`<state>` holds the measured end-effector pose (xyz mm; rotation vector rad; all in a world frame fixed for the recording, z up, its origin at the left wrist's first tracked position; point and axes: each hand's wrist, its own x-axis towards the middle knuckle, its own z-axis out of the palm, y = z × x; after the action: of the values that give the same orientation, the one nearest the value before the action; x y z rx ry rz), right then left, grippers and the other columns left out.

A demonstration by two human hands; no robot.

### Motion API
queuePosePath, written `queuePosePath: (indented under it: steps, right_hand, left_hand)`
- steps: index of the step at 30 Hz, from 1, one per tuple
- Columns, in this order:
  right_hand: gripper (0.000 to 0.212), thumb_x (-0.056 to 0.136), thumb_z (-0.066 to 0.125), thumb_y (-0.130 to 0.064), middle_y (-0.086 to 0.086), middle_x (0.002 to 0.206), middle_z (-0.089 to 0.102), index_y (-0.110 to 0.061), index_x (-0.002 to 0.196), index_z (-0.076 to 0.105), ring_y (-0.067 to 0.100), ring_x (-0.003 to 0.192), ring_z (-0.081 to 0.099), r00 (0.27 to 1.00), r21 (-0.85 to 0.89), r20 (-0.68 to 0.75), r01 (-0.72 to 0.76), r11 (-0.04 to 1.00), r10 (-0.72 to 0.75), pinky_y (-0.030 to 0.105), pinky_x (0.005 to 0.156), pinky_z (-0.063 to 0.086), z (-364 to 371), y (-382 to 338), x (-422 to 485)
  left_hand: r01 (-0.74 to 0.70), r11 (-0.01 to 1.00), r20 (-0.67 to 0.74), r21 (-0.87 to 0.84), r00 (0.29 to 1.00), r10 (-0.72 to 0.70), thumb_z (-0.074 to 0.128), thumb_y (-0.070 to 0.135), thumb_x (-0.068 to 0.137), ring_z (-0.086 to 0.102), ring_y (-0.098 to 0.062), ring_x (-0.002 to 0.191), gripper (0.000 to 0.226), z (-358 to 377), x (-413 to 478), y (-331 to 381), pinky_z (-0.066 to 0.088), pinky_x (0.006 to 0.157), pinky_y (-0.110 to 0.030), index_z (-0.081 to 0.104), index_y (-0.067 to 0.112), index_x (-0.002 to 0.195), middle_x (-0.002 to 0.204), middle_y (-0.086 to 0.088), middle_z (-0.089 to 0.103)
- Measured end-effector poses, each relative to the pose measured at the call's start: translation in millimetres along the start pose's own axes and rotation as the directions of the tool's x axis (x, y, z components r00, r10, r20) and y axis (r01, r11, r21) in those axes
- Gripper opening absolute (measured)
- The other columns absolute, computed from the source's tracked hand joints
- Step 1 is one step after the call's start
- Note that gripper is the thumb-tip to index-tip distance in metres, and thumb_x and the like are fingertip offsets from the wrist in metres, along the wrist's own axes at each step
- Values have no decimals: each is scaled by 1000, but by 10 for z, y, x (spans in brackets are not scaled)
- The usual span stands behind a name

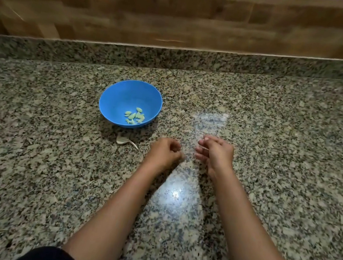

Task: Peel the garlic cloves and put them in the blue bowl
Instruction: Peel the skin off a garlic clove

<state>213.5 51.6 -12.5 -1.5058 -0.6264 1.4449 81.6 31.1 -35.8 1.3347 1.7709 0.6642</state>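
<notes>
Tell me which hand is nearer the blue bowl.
Left. The left hand is just below-right of the blue bowl; the right hand lies farther right, beyond it.

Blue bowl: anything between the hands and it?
Nothing visible blocks the way. Bare countertop lies between the left hand, the right hand and the blue bowl. One whitish garlic piece lies flat just in front of the bowl, left of the left hand.

Granite counter [273, 169] (glossy), wooden backsplash [139, 15]
</notes>
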Motion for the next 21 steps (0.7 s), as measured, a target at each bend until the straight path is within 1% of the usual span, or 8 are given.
queuePosePath:
  steps: [3,6,9,11,12,16,19,21]
  right_hand:
    - [13,93,47,1,8,70,60,-6,92,58,17,52,53,1000,-3,7,-14,1000,14,29,50,44,-31,33,-40]
    - [14,93,47,2,7,69,60,-6,91,58,16,51,54,1000,-18,1,-16,1000,16,29,50,47,-59,51,-68]
    - [11,91,51,2,9,72,61,-2,97,59,17,53,56,1000,-44,2,-11,999,11,30,53,49,-67,56,-67]
    - [10,90,54,1,11,77,62,-1,97,60,18,58,57,1000,-81,26,-5,997,7,33,61,52,-58,52,-73]
    - [7,89,56,0,11,80,62,-3,94,61,19,61,58,999,-97,41,-1,995,5,34,65,54,-45,43,-85]
    - [12,82,63,6,10,83,62,-4,87,59,18,66,61,995,-85,100,33,996,-25,30,68,55,84,17,-138]
    - [19,77,68,8,9,79,61,-5,81,56,18,69,62,989,-103,136,77,992,-63,29,71,55,220,19,-157]
    - [22,75,70,7,8,75,60,-6,79,54,18,68,61,984,-133,146,118,984,-98,31,72,56,325,17,-170]
  left_hand:
    - [-41,993,-5,109,999,42,74,12,78,64,-19,89,20,45,-49,29,53,87,-34,68,5,96,96,-8,69]
    - [-63,986,-13,155,998,66,71,12,81,63,-17,86,10,63,-76,41,52,84,-31,67,7,89,93,-8,69]
    - [-43,997,-52,58,998,46,69,14,84,65,-18,80,7,20,-112,47,55,77,-32,66,7,85,88,-7,69]
    - [-43,997,-144,-62,989,33,66,16,86,63,-13,70,7,-82,-145,100,56,64,-23,63,10,86,85,-3,66]
    - [-67,994,-221,-92,974,45,66,18,86,62,-12,70,7,-157,-145,132,55,63,-22,63,12,86,84,-2,65]
    - [-124,983,-493,-131,869,44,68,20,85,60,-15,75,10,-543,-43,240,51,71,-26,64,11,87,83,-2,65]
    - [-46,996,-583,-77,813,-7,67,19,87,56,-14,74,15,-773,78,218,40,66,-20,66,4,92,84,-6,65]
    - [3,999,-604,-47,796,-31,64,16,88,59,-19,80,17,-890,139,192,39,68,-22,66,1,94,90,-10,67]
